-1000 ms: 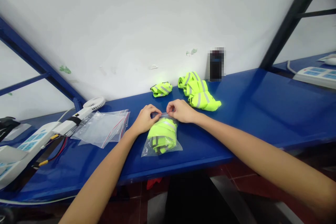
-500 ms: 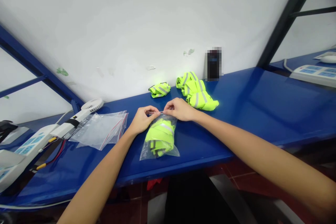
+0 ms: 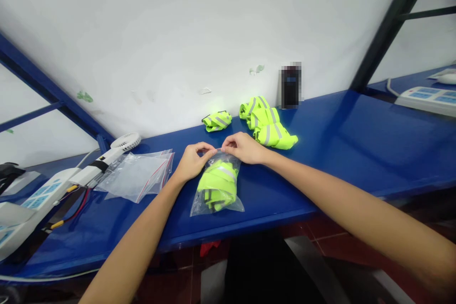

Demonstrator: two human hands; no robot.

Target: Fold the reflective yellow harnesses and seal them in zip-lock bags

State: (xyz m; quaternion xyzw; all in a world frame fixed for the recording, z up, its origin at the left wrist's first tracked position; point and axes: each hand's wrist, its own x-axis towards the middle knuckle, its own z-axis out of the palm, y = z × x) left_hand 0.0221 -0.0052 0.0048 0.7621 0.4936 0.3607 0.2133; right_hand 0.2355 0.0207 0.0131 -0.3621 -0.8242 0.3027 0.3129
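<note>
A clear plastic bag (image 3: 199, 205) lies on the blue table, its mouth toward the wall. Inside it is a rolled neon-yellow vest (image 3: 218, 185) with grey reflective strips. My left hand (image 3: 195, 160) pinches the left part of the bag's top edge between thumb and fingers. The right part of that edge is pinched by my right hand (image 3: 242, 148), a short way from the left one. Behind my hands sit a small rolled yellow vest (image 3: 217, 121) and, further right, several more in a row (image 3: 272, 133).
Flat zip bags with red lines (image 3: 137, 175) lie at the left, beside a white fan (image 3: 125, 141), a power strip (image 3: 46, 194) and wires. A blurred dark object (image 3: 290, 86) leans on the wall. Another power strip (image 3: 427, 99) is far right.
Both hands keep their pinch on the bag's top edge, and the gap between the fingertips looks slightly wider. The rest has barely shifted.
</note>
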